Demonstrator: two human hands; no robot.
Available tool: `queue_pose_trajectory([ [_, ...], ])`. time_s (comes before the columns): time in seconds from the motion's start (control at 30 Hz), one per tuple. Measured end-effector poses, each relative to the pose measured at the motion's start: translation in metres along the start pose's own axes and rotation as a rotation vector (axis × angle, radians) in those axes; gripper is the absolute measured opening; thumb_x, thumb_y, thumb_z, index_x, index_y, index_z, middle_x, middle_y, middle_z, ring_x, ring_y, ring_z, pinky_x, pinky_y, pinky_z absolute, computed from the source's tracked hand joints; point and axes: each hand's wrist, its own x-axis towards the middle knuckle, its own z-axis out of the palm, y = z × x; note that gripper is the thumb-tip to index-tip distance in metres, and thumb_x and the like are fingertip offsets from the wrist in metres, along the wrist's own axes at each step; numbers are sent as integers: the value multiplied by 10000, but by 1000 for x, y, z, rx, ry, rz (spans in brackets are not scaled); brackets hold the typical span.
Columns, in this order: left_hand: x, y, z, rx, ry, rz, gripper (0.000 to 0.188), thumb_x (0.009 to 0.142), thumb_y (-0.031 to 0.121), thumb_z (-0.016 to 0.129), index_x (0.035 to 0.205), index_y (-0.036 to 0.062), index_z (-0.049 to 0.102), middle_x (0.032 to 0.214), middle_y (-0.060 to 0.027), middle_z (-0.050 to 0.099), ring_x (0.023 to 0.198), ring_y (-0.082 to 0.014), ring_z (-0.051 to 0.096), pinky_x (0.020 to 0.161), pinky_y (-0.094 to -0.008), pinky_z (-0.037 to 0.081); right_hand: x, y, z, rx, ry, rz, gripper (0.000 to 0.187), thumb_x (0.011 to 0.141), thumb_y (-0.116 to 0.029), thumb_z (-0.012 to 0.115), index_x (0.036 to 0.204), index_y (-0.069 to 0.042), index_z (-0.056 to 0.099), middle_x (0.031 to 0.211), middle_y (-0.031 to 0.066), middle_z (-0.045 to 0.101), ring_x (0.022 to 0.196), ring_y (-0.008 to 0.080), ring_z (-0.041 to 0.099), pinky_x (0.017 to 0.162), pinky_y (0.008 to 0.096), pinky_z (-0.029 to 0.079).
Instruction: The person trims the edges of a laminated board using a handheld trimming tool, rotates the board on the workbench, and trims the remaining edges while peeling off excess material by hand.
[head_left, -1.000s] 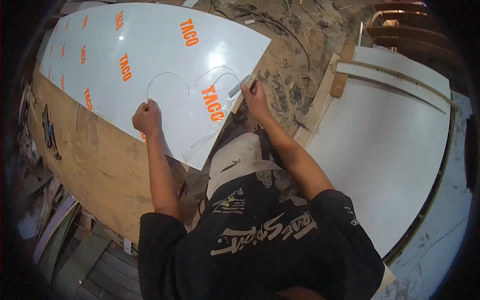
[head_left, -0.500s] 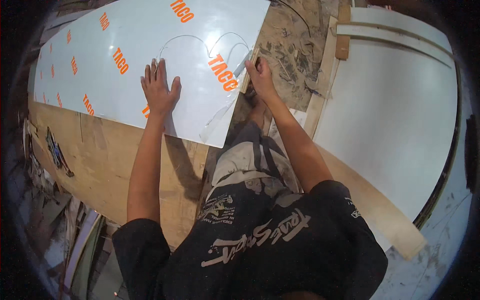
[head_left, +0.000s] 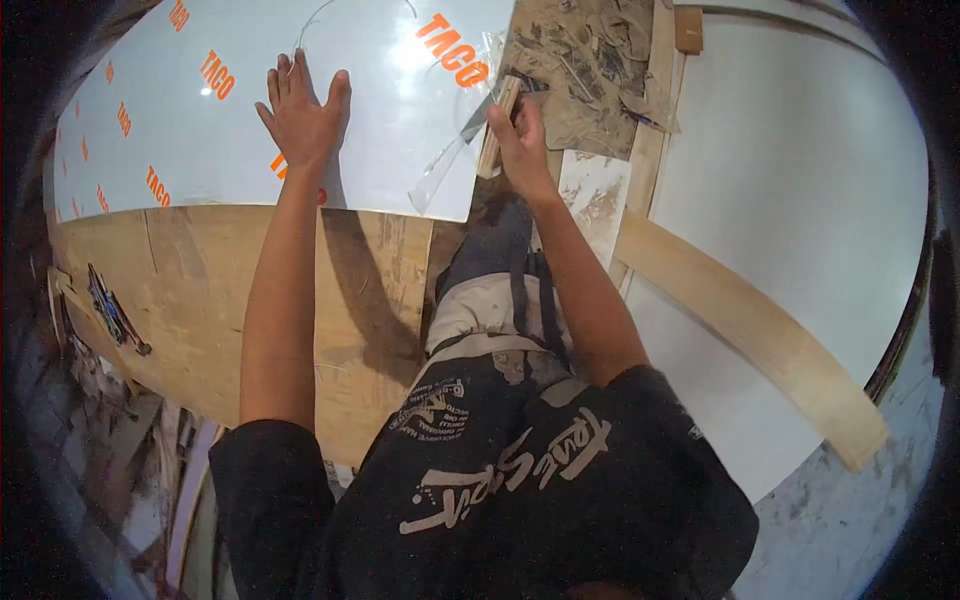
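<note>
My left hand (head_left: 305, 125) lies flat on a glossy white sheet (head_left: 370, 100) with orange lettering, fingers spread. A thin curved line or wire, I cannot tell which, runs on the sheet just beyond the fingertips. At the sheet's right edge, my right hand (head_left: 522, 150) grips a short wooden block (head_left: 500, 125) with layered edges; its fingers are wrapped round the outer side. A loose strip of clear film (head_left: 437, 178) stands up from the sheet near its close right corner, left of the block.
A bare plywood board (head_left: 220, 280) extends under the sheet toward me, with small tools (head_left: 115, 310) at its left. Right of me, a curved wood strip (head_left: 740, 310) crosses a large white panel (head_left: 790, 190). Debris (head_left: 580, 70) covers the floor between. Offcuts (head_left: 190, 490) stand at lower left.
The head view has shifted, so the sheet sits higher in the picture. My right hand and the block have slid along the edge toward the sheet's near corner. My left hand stays flat.
</note>
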Motion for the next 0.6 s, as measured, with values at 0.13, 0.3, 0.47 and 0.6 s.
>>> queue_pose_trajectory([
  [0.13,-3,-4,1,31,-22,-32,813,919,626,541,1545,137,368,1609,-115,337,1506,-325,258,1182,-640,164,-25,3,0,-24,-30,-82,358,990,-249,660,1204,-5,509,1102,35,571,1009,97,541,904,281,454],
  [0.3,-1,1,-3,21,-15,-62,829,898,637,544,1529,119,401,1602,-116,347,1512,-295,243,1202,-611,131,-104,4,13,-20,-104,27,363,976,-308,665,1144,-20,520,1008,29,551,924,107,513,825,297,460],
  [0.47,-6,-4,-4,5,2,-48,798,899,595,579,1502,93,430,1580,-133,380,1496,-309,280,1191,-615,147,-99,8,2,-169,-162,113,447,957,-398,669,1140,-11,541,995,57,563,918,147,539,835,333,470],
  [0.6,-7,-8,-2,-53,90,-42,692,878,446,681,1414,44,505,1504,-168,475,1425,-341,388,1175,-566,225,-92,3,10,-13,-139,94,443,910,-329,732,1130,-15,511,975,59,567,894,138,539,816,319,473],
])
